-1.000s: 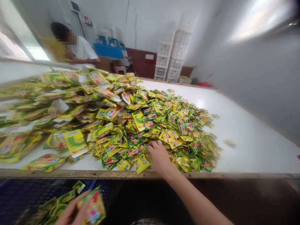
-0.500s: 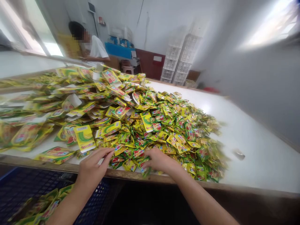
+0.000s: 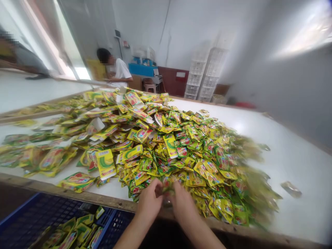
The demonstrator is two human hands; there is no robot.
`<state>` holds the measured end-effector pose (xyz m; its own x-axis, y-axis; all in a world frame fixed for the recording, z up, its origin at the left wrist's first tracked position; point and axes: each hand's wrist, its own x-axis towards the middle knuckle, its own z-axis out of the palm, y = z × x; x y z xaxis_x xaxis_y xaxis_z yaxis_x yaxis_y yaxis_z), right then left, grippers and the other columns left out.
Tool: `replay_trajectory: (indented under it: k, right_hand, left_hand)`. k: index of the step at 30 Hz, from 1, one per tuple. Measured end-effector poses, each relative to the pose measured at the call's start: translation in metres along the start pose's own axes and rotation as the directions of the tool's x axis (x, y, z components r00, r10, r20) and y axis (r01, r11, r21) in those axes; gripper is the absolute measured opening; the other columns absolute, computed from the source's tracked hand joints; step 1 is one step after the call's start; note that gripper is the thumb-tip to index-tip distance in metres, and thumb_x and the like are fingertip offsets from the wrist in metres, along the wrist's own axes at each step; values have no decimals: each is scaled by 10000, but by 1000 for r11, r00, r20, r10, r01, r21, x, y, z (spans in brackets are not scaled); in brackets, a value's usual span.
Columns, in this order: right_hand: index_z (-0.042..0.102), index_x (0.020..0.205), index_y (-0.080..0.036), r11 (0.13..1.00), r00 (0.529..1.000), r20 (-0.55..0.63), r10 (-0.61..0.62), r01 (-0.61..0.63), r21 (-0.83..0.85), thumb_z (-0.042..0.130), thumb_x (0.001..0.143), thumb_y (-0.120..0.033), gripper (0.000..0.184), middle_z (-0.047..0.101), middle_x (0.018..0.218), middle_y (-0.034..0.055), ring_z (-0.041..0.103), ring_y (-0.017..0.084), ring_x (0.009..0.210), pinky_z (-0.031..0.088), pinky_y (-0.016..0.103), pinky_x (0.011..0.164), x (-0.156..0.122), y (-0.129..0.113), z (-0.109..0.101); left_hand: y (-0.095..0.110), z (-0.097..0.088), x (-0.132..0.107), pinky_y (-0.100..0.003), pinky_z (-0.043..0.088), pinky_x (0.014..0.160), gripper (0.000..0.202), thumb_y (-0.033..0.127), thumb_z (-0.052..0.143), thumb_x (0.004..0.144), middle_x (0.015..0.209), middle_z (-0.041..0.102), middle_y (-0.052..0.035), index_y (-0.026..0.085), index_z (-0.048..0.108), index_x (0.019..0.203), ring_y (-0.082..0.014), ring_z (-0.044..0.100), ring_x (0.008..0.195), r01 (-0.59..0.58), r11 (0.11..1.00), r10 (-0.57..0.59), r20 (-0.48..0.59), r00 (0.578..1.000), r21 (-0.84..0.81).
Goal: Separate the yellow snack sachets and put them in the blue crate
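My left hand [image 3: 149, 199] and my right hand [image 3: 182, 202] are close together at the near edge of the table, fingers curled in toward each other. Between them they grip a small yellow-green packet [image 3: 167, 188], blurred by motion; it may be more than one. Just beyond my fingers spreads a big heap of small shiny packets [image 3: 192, 162] with red fruit pictures. Left of my left hand, a flat yellow carton [image 3: 105, 164] leans on the heap, and a larger pouch [image 3: 77, 181] lies on the table.
Open-ended yellow cartons [image 3: 103, 114] are piled at the left of the white table [image 3: 293, 155]. A blue crate [image 3: 31, 211] below the table edge holds filled cartons. One loose packet [image 3: 291, 189] lies at right. Two people [image 3: 120, 71] are across the room; white crates [image 3: 207, 76] stand stacked behind.
My left hand has moved right and my hands have come together, with a packet now between them. The view has shifted left, bringing a second person and more of the crate into sight.
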<state>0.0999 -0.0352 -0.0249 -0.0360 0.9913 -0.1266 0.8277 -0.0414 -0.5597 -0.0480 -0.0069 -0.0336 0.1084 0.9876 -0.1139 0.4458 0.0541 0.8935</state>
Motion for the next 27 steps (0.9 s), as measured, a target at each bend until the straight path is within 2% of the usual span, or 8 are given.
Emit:
replay_trajectory:
  k: [6, 12, 15, 17, 19, 22, 25, 27]
  right_hand:
    - [521, 1219, -208, 958, 978, -200, -51, 105, 268, 520, 874, -181, 346, 603, 1160, 120, 590, 254, 1089, 463, 335, 896, -15, 11, 10]
    - [611, 924, -221, 862, 974, -218, -61, 161, 480, 644, 827, -324, 145, 633, 935, 45, 616, 215, 867, 485, 286, 767, -21, 11, -5]
    - [621, 926, -223, 826, 988, -156, 20, 71, 559, 622, 842, -459, 251, 683, 824, 31, 618, 208, 728, 471, 280, 680, -24, 15, -6]
    - [637, 921, -221, 796, 982, -167, 87, 32, 604, 638, 807, -528, 327, 705, 793, 36, 621, 217, 695, 466, 280, 645, -24, 23, -2]
    - [662, 900, -218, 776, 963, -236, 129, 50, 629, 681, 746, -566, 381, 725, 804, 50, 639, 243, 736, 480, 291, 674, -23, 34, 5]
    - [706, 890, -222, 792, 940, -315, 130, 93, 604, 725, 682, -575, 411, 738, 798, 54, 652, 264, 750, 495, 311, 708, -21, 48, 14]
    - [726, 875, -231, 809, 937, -336, 99, 122, 576, 735, 685, -546, 368, 731, 785, 44, 643, 253, 730, 495, 311, 698, -22, 51, 11]
    - [722, 871, -222, 771, 952, -287, 108, 102, 628, 740, 697, -524, 349, 719, 779, 42, 628, 239, 721, 494, 301, 681, -23, 46, 2]
  left_hand:
    - [12, -6, -12, -238, 456, 637, 114, 103, 586, 687, 703, 609, 15, 200, 551, 734, -156, 596, 681, -89, 986, 88, -9, 996, -141]
    - [31, -21, -20, -242, 500, 719, 56, 181, 631, 748, 766, 649, -6, 194, 577, 753, -164, 633, 758, -151, 982, 152, 4, 988, -113]
    - [31, -43, 1, -257, 494, 691, 123, 297, 627, 796, 743, 658, -10, 196, 640, 865, -175, 640, 716, -141, 989, 144, -78, 987, 33]
    - [27, -65, 24, -298, 478, 705, 293, 359, 563, 847, 770, 636, -27, 194, 621, 1082, -202, 630, 736, -77, 980, 121, -240, 963, 184]
    - [22, -89, 47, -341, 458, 751, 437, 372, 598, 820, 869, 619, -68, 180, 579, 1212, -252, 620, 842, 5, 944, 125, -371, 920, 330]
    - [19, -116, 73, -347, 448, 779, 399, 342, 730, 702, 1020, 606, -108, 183, 677, 1064, -286, 612, 925, 54, 873, 161, -391, 906, 485]
    - [24, -133, 84, -323, 459, 762, 166, 326, 707, 728, 929, 653, -73, 205, 710, 842, -261, 639, 860, 39, 833, 181, -340, 923, 551]
    - [32, -144, 83, -352, 468, 777, 186, 323, 643, 787, 836, 668, -65, 218, 706, 927, -278, 649, 853, 44, 819, 194, -348, 917, 572]
